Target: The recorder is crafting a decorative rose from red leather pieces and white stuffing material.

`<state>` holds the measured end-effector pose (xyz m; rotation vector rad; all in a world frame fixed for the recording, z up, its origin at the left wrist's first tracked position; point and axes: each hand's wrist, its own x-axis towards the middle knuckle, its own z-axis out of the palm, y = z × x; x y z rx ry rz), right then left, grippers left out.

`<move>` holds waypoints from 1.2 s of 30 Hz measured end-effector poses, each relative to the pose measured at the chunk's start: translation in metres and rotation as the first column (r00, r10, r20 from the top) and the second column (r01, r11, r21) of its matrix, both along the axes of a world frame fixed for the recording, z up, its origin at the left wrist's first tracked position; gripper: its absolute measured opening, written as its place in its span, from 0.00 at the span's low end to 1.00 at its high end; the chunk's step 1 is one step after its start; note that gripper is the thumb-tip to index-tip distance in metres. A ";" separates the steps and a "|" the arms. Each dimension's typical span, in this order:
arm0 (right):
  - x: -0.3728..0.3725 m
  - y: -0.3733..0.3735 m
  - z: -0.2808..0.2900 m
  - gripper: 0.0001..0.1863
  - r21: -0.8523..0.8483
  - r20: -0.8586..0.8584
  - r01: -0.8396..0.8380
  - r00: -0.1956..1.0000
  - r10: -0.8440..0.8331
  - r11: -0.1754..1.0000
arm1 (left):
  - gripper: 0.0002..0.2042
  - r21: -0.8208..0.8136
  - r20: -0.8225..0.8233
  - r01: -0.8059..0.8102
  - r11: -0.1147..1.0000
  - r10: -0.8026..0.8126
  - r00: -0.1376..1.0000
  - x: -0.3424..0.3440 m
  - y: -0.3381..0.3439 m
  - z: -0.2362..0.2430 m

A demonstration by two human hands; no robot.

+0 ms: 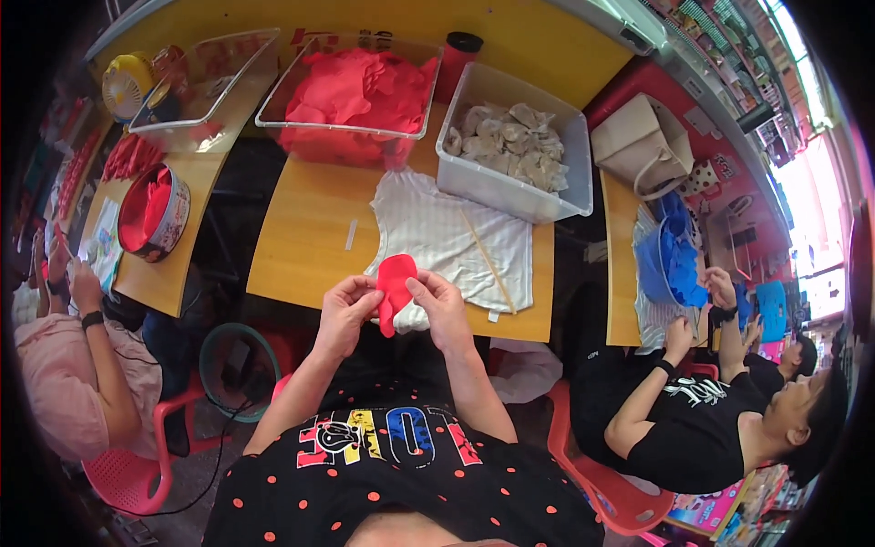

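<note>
A small red cloth piece [397, 281] with rounded edges is held up over the near edge of my table. My left hand [346, 310] pinches its left side between thumb and fingers. On the other side, my right hand [441, 308] grips it with thumb and fingertips. Behind my hands a white striped cloth [424, 219] lies spread on the yellow tabletop [301, 242]. A thin wooden stick [488, 262] rests across that cloth. Further left on the table lies a small pale strip [352, 234].
At the back stand a clear bin [342, 130] heaped with red pieces, a dark-lidded red cup [456, 68] and a translucent bin [510, 202] of small bagged items. People work at tables on both sides; a blue basket [652, 264] is at right, a round tin [157, 248] at left.
</note>
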<state>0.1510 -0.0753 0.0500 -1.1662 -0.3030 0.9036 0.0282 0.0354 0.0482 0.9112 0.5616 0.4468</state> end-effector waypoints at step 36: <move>-0.010 -0.008 0.019 0.10 -0.002 0.904 0.378 0.397 -0.160 0.926 | 0.04 0.067 -0.211 0.155 0.986 -0.138 0.968 -0.002 0.007 -0.014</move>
